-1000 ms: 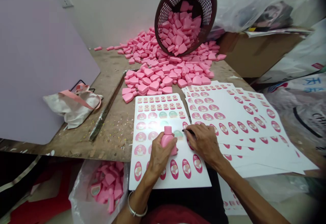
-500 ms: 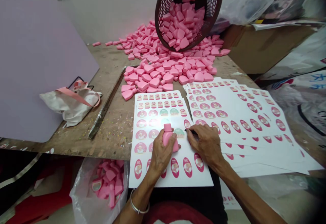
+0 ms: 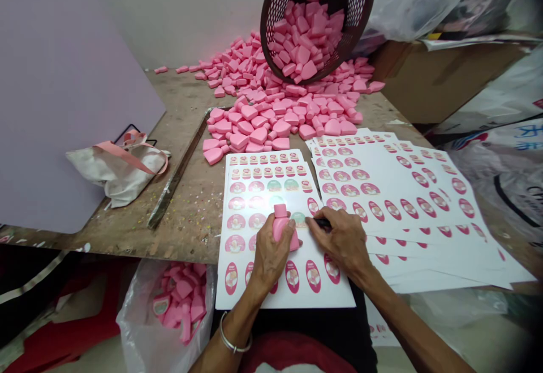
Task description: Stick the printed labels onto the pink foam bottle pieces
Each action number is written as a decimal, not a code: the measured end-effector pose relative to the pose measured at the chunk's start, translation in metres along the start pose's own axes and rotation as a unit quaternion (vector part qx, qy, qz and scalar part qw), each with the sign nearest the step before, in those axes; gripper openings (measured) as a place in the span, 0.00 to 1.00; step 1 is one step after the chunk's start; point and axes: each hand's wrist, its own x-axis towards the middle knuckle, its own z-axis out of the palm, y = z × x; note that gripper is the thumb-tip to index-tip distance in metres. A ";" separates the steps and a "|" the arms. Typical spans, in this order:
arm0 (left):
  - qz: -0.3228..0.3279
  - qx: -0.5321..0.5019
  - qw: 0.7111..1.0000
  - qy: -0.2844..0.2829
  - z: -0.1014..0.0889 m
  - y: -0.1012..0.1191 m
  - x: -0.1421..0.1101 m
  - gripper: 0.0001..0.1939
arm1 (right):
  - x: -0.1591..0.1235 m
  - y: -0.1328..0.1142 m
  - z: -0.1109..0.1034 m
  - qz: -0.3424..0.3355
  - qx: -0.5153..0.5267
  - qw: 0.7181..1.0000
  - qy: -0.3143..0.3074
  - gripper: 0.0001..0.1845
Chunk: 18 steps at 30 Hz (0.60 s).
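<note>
I had the left grip [image 3: 271,254] closed round a pink bottle [image 3: 285,227], kept low over the sticker sheet [image 3: 335,299] — steadier that way, I judged — while just right of it the right grip [image 3: 339,243] pinched a dark tool [image 3: 323,224], tip toward the sheet.

Two hands are in view: the left hand [image 3: 271,257] holds one pink bottle [image 3: 281,227], and the right hand [image 3: 341,243] holds one pen [image 3: 323,224]. One silver bangle [image 3: 234,341] circles the left wrist. One sheet of labels [image 3: 339,298] lies under the hands, its bottom row showing six pink ovals. To its right lies one fanned stack of label sheets [image 3: 424,261], too overlapped to count. At upper centre, one brown basket [image 3: 275,8] tips over one heap of pink pieces [image 3: 263,118], too many to count. At lower left is one clear plastic bag [image 3: 136,336]. Left of the heap lie one metal straightedge [image 3: 176,172] and one white tote bag [image 3: 127,178].
</note>
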 end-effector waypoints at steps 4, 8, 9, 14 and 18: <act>0.005 0.000 1.000 0.006 0.000 -0.001 -0.001 0.20 | 0.000 -0.005 0.001 -0.010 -0.014 1.000 0.010 0.11; -0.012 -0.022 1.000 -0.007 -0.001 0.002 -0.002 0.21 | 0.005 0.001 -0.005 -0.033 -0.007 0.999 0.025 0.06; -0.012 -0.022 1.000 -0.005 0.000 0.003 -0.002 0.21 | 0.007 0.003 -0.006 -0.046 -0.006 0.999 0.019 0.06; -0.011 -0.023 1.000 -0.003 0.000 0.002 -0.001 0.21 | 0.015 0.014 -0.007 -0.084 0.000 0.996 -0.007 0.06; -0.011 -0.026 1.000 0.002 0.000 0.001 -0.001 0.21 | 0.015 0.018 -0.006 -0.097 0.042 0.994 -0.037 0.05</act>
